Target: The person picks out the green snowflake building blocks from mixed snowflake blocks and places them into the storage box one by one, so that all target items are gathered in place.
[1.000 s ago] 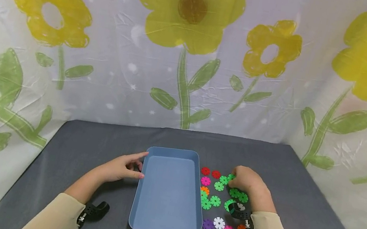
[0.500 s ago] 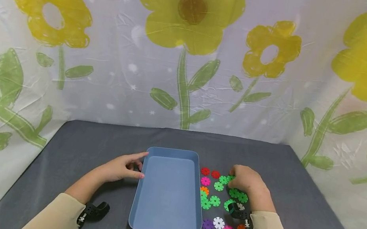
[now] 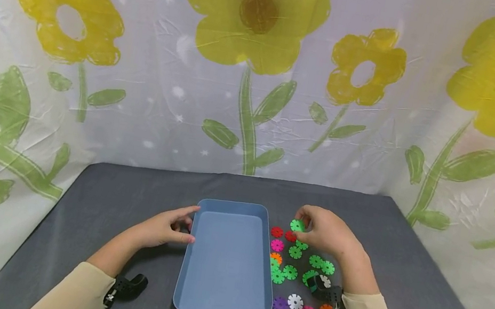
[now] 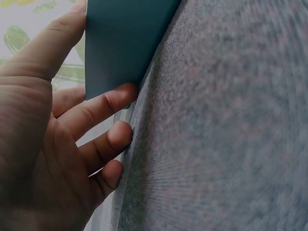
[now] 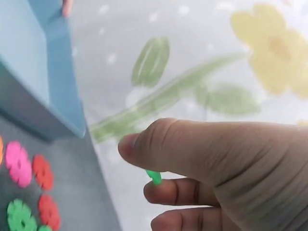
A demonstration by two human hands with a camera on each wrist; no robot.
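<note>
At two o'clock from the tray's middle, the right hand (image 3: 329, 233) pinched a green disc (image 3: 296, 225) between thumb and fingers; in the right wrist view the thumb hid all but a sliver of it. A red disc (image 3: 290, 236) lay just below, at six o'clock. The blue tray (image 3: 229, 259) had the left hand (image 3: 166, 225) at nine o'clock, its fingers loosely spread, tips against the rim. The tray's three o'clock wall cut off part of an orange disc (image 3: 276, 257), and the black wrist mount (image 3: 335, 301) partly covered a white disc (image 3: 325, 281). Grey cloth (image 3: 150, 187) stretched from the tray's twelve o'clock rim to the table's back edge.
</note>
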